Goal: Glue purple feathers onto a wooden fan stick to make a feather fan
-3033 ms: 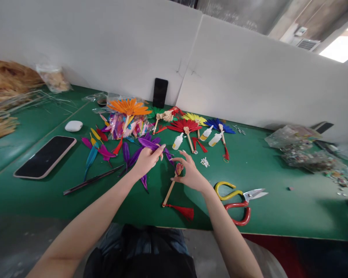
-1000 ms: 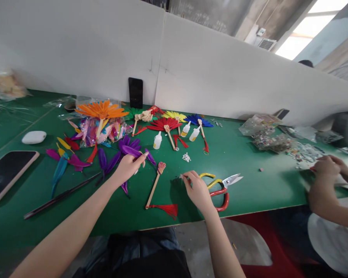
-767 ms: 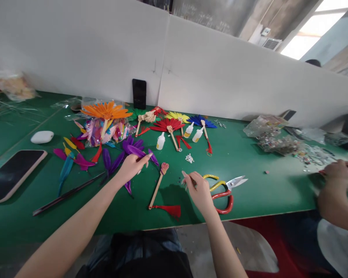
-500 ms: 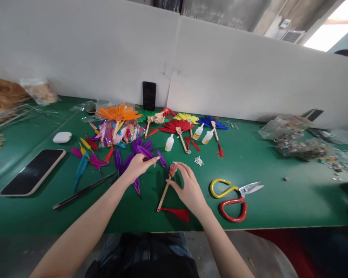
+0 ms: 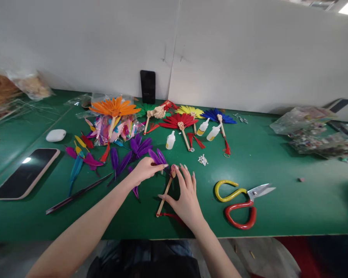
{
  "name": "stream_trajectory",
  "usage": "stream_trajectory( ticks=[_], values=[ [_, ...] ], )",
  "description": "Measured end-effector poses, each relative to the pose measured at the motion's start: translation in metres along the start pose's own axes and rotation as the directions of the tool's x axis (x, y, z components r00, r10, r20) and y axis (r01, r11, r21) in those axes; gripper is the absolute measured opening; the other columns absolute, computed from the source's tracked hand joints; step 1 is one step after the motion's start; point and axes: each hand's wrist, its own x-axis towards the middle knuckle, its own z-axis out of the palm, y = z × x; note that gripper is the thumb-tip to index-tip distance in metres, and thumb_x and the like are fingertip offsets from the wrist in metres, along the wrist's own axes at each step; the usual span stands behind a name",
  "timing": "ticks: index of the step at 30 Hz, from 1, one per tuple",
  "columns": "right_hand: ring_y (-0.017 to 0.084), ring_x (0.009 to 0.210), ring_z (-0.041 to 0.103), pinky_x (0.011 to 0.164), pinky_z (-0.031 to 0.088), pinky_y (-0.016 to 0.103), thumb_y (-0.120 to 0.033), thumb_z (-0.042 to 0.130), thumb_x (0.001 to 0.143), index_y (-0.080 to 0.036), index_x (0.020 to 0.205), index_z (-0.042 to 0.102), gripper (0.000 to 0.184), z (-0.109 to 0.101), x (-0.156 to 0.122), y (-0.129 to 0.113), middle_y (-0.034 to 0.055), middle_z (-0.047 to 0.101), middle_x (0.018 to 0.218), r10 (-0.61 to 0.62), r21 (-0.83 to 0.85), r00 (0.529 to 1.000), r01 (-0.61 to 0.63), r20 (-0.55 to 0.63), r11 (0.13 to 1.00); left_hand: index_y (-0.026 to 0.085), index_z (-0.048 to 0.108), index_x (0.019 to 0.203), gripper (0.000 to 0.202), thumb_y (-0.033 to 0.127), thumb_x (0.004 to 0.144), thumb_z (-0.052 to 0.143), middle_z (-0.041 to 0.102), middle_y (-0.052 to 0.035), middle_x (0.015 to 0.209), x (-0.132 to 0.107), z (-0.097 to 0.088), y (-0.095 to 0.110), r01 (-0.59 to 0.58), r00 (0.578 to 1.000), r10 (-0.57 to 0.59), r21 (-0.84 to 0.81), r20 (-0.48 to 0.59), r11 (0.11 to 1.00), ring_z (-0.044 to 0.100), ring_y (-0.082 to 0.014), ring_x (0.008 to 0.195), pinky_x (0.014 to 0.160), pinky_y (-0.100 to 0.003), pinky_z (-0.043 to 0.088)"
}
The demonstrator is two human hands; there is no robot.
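Note:
My left hand (image 5: 146,170) is closed in a pinch on a purple feather (image 5: 154,156), its fingertips close to the head of a wooden fan handle (image 5: 166,195). Another purple feather (image 5: 162,155) stands beside it, its base running toward the same reddish head. My right hand (image 5: 186,197) presses the handle on the table, fingertips at the head and thumb across the stick. A red tassel (image 5: 174,217) hangs from the stick's lower end, partly under the right hand. Loose purple feathers (image 5: 140,147) lie beyond the left hand.
Scissors (image 5: 240,202) lie to the right, white beads (image 5: 203,160) ahead. Behind are glue bottles (image 5: 170,140), a red feather fan (image 5: 176,121) and an orange one (image 5: 115,108). Tweezers (image 5: 78,194) and a phone (image 5: 26,173) lie left; plastic bags (image 5: 310,123) sit at right.
My left hand has brought its purple feather right to the handle's head, beside the other feather. The right thumb has slid down onto the stick. The camera view has tilted downward.

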Motion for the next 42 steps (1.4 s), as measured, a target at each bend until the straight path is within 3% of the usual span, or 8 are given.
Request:
stream_trajectory(
  ticks=[14, 20, 23, 28, 34, 36, 39, 42],
  values=[
    [0.032, 0.137, 0.017, 0.106, 0.018, 0.060, -0.053, 0.058, 0.078, -0.022, 0.142, 0.025, 0.078, -0.002, -0.001, 0.000, 0.0142, 0.022, 0.148, -0.034, -0.033, 0.999, 0.034, -0.004, 0.999, 0.016, 0.051, 0.056, 0.040, 0.052, 0.070, 0.061, 0.040, 0.0053, 0.042, 0.005, 0.006, -0.006, -0.004, 0.999, 0.008, 0.084, -0.046, 0.996, 0.035, -0.0058, 0.035, 0.036, -0.019, 0.023],
    [0.033, 0.136, 0.020, 0.106, 0.018, 0.061, -0.051, 0.060, 0.077, -0.022, 0.140, 0.030, 0.075, -0.003, -0.001, -0.002, 0.0150, 0.025, 0.147, -0.054, -0.038, 0.998, 0.052, -0.038, 0.998, 0.019, 0.034, 0.051, 0.048, 0.054, 0.079, 0.050, 0.036, 0.0055, 0.038, 0.006, 0.007, -0.009, 0.005, 0.997, -0.005, 0.002, -0.076, 1.000, 0.037, -0.0066, 0.033, 0.036, -0.019, 0.026],
    [0.033, 0.134, 0.025, 0.106, 0.019, 0.061, -0.050, 0.061, 0.077, -0.020, 0.139, 0.032, 0.075, -0.004, -0.003, -0.001, 0.0156, 0.031, 0.144, -0.051, -0.006, 0.995, 0.050, -0.092, 0.999, 0.019, 0.034, 0.051, 0.046, 0.051, 0.078, 0.052, 0.037, 0.0057, 0.038, 0.005, 0.004, -0.008, 0.013, 0.997, -0.015, -0.023, -0.079, 1.000, 0.037, -0.0061, 0.033, 0.035, -0.018, 0.025],
    [0.026, 0.113, 0.053, 0.103, 0.032, 0.054, -0.042, 0.060, 0.081, -0.020, 0.126, 0.046, 0.052, -0.012, -0.001, -0.001, 0.0124, 0.059, 0.117, -0.029, 0.101, 0.958, 0.060, -0.285, 0.993, 0.019, 0.038, 0.057, 0.041, 0.049, 0.077, 0.056, 0.031, 0.0087, 0.038, -0.006, -0.001, 0.005, 0.001, 0.999, -0.008, -0.195, -0.032, 0.981, 0.029, -0.0044, 0.032, 0.034, -0.018, 0.019],
    [0.019, 0.079, 0.066, 0.096, 0.039, 0.046, -0.032, 0.056, 0.086, -0.021, 0.088, 0.064, 0.014, -0.021, 0.019, -0.011, 0.0038, 0.072, 0.085, 0.014, 0.230, 0.986, 0.024, -0.166, 0.973, 0.016, 0.048, 0.059, 0.038, 0.049, 0.077, 0.058, 0.033, 0.0079, 0.040, -0.021, 0.014, 0.019, -0.128, 0.987, 0.140, -0.147, 0.073, 0.981, 0.029, -0.0049, 0.036, 0.036, -0.019, 0.021],
    [0.017, 0.071, 0.065, 0.096, 0.039, 0.046, -0.024, 0.050, 0.088, -0.021, 0.079, 0.065, 0.017, -0.024, 0.024, -0.012, 0.0015, 0.072, 0.077, 0.025, 0.236, 0.991, 0.006, -0.130, 0.972, 0.015, 0.053, 0.060, 0.037, 0.048, 0.078, 0.057, 0.040, 0.0053, 0.045, -0.023, 0.012, 0.020, -0.210, 0.970, 0.219, -0.091, 0.105, 0.973, 0.036, -0.0062, 0.040, 0.039, -0.019, 0.027],
    [0.016, 0.063, 0.065, 0.097, 0.039, 0.045, -0.022, 0.048, 0.089, -0.022, 0.076, 0.065, 0.022, -0.029, 0.021, -0.011, -0.0006, 0.071, 0.071, 0.059, 0.253, 0.990, -0.024, -0.132, 0.967, 0.016, 0.063, 0.075, 0.031, 0.047, 0.074, 0.062, 0.053, 0.0018, 0.061, -0.022, -0.007, 0.021, -0.343, 0.936, 0.337, 0.042, 0.101, 0.939, 0.048, -0.0098, 0.055, 0.050, -0.020, 0.037],
    [0.015, 0.067, 0.067, 0.102, 0.035, 0.046, -0.020, 0.046, 0.090, -0.021, 0.082, 0.064, 0.020, -0.035, 0.003, -0.012, 0.0002, 0.072, 0.078, 0.059, 0.272, 0.964, 0.014, -0.260, 0.962, 0.019, 0.064, 0.085, 0.030, 0.046, 0.072, 0.064, 0.059, -0.0014, 0.080, -0.013, -0.033, 0.018, -0.444, 0.891, 0.453, 0.253, 0.024, 0.859, 0.054, -0.0144, 0.072, 0.065, -0.025, 0.043]
  ],
)
